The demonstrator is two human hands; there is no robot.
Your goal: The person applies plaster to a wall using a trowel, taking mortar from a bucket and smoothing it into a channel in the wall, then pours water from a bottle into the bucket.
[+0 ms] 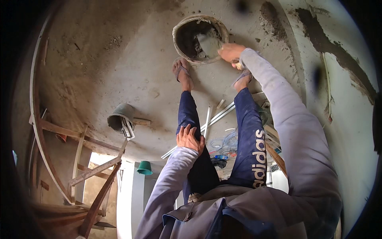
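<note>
In front of my feet stands a round bucket (177,49) with a mortar-crusted rim. Grey wet mortar (191,33) lies inside it. My right hand (232,54) is closed on a trowel at the bucket's right rim. The trowel (211,45) is blurred, its flat blade reaching over the rim into the bucket; its handle is mostly hidden by my fingers. My left hand (190,139) lies on my left leg near the knee, fingers spread, holding nothing.
A tipped grey bucket (121,115) with metal tools is at left, a green bucket (145,168) lower down. White pipes (218,117) and a clear coiled hose (230,140) lie behind my legs. A wooden frame (94,173) stands left; a wall with a mortar-filled groove (333,48) is right.
</note>
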